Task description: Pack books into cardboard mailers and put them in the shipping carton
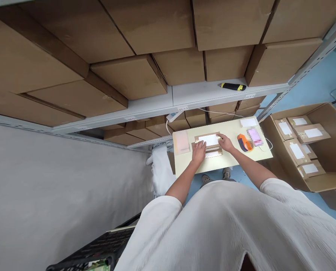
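On a pale yellow table [230,160] lies a small cardboard box [196,139] with a white label [209,140] on top and shiny tape at its ends. My left hand [199,151] rests on the box's near left side, fingers laid out over the label's edge. At the right end, my right hand [226,142] has its fingers bent and closed on the box's corner. A second labelled cardboard box [214,153] sits closer to my body, partly covered by my left hand. Right of my right hand is an orange and blue tape dispenser [244,143].
A phone [255,136] and white paper slips [248,122] lie on the table's right, a pink stack [181,142] on its left. Cartons [227,62] fill the shelf above, where a utility knife [232,87] lies. A large carton [330,178] at right holds several labelled boxes.
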`<action>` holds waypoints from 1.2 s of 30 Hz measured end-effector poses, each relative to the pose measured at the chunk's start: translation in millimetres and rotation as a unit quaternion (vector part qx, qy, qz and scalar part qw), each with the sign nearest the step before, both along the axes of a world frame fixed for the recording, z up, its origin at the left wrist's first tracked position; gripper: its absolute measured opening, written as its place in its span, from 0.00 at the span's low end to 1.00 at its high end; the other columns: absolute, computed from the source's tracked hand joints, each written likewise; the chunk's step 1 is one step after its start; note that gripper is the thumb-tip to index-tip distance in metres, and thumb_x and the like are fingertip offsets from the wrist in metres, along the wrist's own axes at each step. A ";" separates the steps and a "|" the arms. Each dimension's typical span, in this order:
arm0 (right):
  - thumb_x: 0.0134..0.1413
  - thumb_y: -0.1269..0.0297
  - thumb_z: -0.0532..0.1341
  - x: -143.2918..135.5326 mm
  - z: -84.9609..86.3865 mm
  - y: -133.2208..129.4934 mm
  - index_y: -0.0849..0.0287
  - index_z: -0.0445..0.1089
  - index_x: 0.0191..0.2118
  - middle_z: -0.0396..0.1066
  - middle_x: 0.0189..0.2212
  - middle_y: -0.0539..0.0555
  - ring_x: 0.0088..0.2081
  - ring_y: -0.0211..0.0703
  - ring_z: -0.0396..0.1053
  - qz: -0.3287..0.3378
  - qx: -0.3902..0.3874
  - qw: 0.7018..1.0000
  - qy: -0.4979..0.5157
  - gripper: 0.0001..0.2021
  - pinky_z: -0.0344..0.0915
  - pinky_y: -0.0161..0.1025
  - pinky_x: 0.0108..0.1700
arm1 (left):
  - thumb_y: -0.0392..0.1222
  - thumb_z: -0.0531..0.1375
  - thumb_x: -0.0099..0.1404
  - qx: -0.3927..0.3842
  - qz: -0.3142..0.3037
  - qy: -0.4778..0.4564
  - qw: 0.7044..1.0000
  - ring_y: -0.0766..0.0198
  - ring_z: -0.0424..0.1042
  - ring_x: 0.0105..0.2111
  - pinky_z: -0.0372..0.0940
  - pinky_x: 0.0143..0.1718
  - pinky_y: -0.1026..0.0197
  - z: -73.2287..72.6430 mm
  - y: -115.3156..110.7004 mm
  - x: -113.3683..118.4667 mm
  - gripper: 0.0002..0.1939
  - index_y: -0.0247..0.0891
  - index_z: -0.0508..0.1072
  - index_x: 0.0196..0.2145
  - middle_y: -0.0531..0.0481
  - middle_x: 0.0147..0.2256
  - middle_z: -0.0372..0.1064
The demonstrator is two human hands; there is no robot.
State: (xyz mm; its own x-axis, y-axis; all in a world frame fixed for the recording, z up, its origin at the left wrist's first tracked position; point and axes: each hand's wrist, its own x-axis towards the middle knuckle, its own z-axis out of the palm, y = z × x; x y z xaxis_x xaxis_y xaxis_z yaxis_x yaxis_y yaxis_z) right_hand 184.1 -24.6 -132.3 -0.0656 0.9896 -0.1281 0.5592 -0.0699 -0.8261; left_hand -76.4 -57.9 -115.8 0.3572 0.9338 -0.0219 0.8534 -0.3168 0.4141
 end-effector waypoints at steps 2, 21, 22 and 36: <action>0.66 0.54 0.61 0.9 3.9 -0.6 0.52 0.71 0.70 0.71 0.69 0.61 0.66 0.63 0.71 0.007 -0.018 1.000 0.000 0.29 0.67 0.63 0.71 | 0.39 0.53 0.79 -0.010 0.012 -0.038 0.999 0.43 0.65 0.71 0.57 0.74 0.36 0.1 0.5 0.2 0.25 0.43 0.72 0.69 0.35 0.70 0.68; 0.65 0.54 0.65 133.6 -19.2 -70.6 0.56 0.76 0.51 0.76 0.43 0.66 0.54 0.69 0.76 -0.183 -0.174 0.943 -0.217 0.15 0.71 0.65 0.57 | 0.43 0.50 0.80 -0.034 0.004 -0.042 0.999 0.38 0.62 0.72 0.55 0.74 0.32 9.2 2.6 -1.4 0.25 0.40 0.73 0.68 0.32 0.70 0.67; 0.65 0.54 0.64 133.2 -21.3 -70.8 0.56 0.76 0.51 0.76 0.42 0.66 0.53 0.70 0.75 -0.179 -0.169 0.944 -0.218 0.15 0.71 0.66 0.57 | 0.42 0.50 0.80 -0.034 0.005 -0.041 0.999 0.38 0.62 0.72 0.55 0.74 0.32 9.0 2.3 -1.1 0.25 0.40 0.73 0.68 0.32 0.70 0.67; 0.68 0.50 0.60 123.0 15.9 -55.1 0.57 0.75 0.54 0.79 0.45 0.67 0.53 0.67 0.75 -0.165 -0.076 0.974 -0.133 0.19 0.72 0.58 0.57 | 0.42 0.52 0.78 -0.026 0.022 -0.077 0.996 0.40 0.62 0.72 0.53 0.75 0.32 7.8 0.4 3.5 0.27 0.43 0.72 0.70 0.33 0.69 0.68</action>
